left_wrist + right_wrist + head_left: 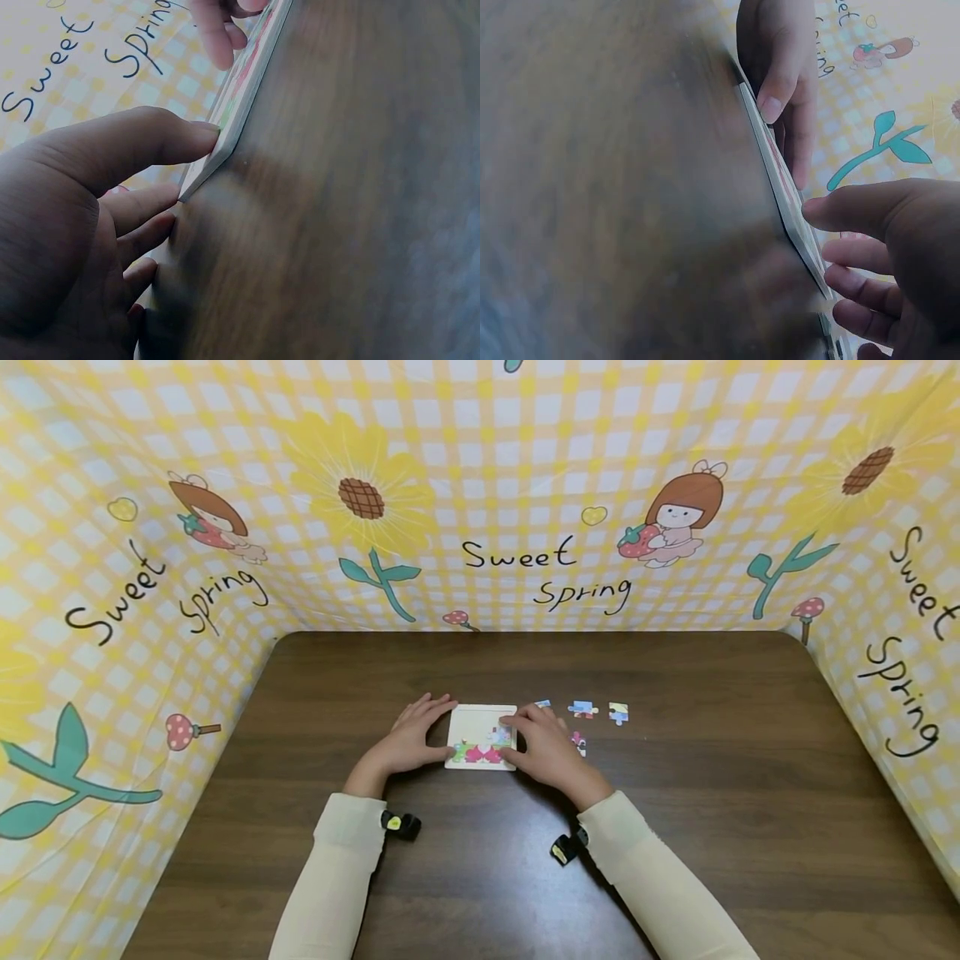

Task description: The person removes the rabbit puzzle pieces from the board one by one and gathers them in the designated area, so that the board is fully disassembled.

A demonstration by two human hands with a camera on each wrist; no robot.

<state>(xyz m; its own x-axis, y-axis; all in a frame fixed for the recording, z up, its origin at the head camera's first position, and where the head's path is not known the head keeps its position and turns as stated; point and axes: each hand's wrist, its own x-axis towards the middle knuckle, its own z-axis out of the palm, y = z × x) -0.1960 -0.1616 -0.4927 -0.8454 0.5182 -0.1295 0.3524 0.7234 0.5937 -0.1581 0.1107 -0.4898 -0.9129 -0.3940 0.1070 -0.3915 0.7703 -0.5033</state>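
A pale, shallow jigsaw puzzle tray lies on the table, with joined pieces showing pink and green along its near side and lighter ones at its right. My left hand is at the tray's left edge, fingers spread towards the far corner. Its thumb rests on the near left corner. From the right, my right hand reaches over the tray's right edge, its thumb and a fingertip touching there. Whether that fingertip is on a piece or the rim, I cannot tell.
Right of the tray lie loose puzzle pieces: a blue and red one, a blue and yellow one, and a pink one partly behind my right hand. A checked cloth encloses the brown table at back and sides.
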